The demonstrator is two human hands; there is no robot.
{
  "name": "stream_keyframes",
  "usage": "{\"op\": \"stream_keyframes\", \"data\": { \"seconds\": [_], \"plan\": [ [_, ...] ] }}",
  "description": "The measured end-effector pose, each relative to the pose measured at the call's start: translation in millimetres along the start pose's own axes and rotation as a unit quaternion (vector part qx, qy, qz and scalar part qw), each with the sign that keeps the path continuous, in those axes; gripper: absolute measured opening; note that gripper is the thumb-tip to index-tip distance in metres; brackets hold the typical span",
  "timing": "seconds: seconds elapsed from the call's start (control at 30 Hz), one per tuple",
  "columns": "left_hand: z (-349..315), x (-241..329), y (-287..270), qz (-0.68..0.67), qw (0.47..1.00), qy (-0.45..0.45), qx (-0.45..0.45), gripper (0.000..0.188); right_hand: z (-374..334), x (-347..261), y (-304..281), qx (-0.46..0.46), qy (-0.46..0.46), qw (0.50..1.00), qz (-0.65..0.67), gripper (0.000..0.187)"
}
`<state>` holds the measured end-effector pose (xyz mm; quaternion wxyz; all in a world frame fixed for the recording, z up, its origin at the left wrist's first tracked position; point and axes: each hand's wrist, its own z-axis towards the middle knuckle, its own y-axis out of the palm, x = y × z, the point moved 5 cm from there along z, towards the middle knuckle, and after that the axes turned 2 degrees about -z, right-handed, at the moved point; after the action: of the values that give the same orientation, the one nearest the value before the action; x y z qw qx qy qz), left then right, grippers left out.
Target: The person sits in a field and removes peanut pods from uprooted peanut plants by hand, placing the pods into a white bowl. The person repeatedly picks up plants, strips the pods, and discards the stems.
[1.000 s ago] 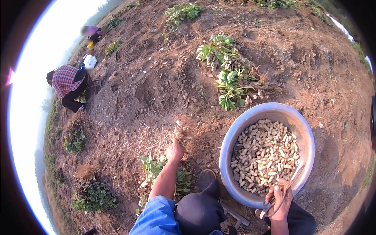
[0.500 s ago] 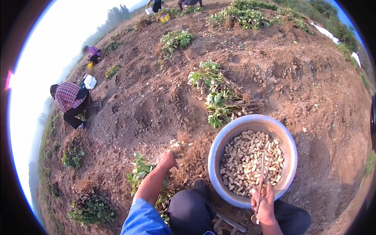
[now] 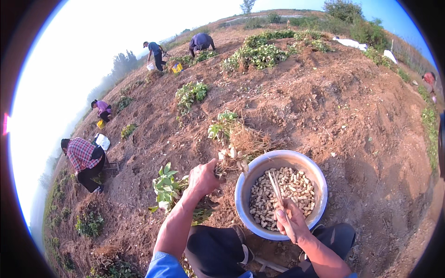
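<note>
My left hand (image 3: 204, 178) is closed round the stems of a peanut plant. The plant's green leaves (image 3: 167, 187) stick out to the left of my wrist, and its root end with pale peanut pods (image 3: 234, 157) reaches the left rim of a wide basin (image 3: 320, 173). Inside the basin lies a heap of loose peanuts (image 3: 289, 185). My right hand (image 3: 292, 220) grips a long, thin, brownish two-pronged stick (image 3: 275, 187), which points up and away over the heap. Its exact kind I cannot make out.
Pulled peanut plants (image 3: 222, 127) lie beyond the basin, and more bunches (image 3: 90, 222) are at the left. Part of a low stool (image 3: 271, 265) shows between my legs. Other people work farther off, one in a checked shirt (image 3: 82, 155). The soil (image 3: 361, 120) is uneven.
My left hand has moved right and up, bringing the plant's pods to the basin's rim. My right hand has shifted left with the stick. The view has tilted up, showing more of the far people.
</note>
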<state>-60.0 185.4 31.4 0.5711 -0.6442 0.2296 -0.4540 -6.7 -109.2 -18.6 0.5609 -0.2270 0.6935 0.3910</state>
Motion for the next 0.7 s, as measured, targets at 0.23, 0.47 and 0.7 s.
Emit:
{"op": "stream_keyframes", "data": {
  "seconds": [0.23,0.47,0.7],
  "plan": [
    [-9,92,-4,0.015,0.998,0.02,0.065,0.039,0,1,13,-0.107,0.066,0.979,0.16,0.049],
    [-11,114,29,0.051,0.99,0.069,0.113,0.034,10,21,5,-0.078,0.066,0.958,0.268,0.057],
    [5,131,53,0.101,0.982,0.106,0.123,0.037,12,39,-16,-0.036,0.076,0.932,0.352,0.062]
  ]
}}
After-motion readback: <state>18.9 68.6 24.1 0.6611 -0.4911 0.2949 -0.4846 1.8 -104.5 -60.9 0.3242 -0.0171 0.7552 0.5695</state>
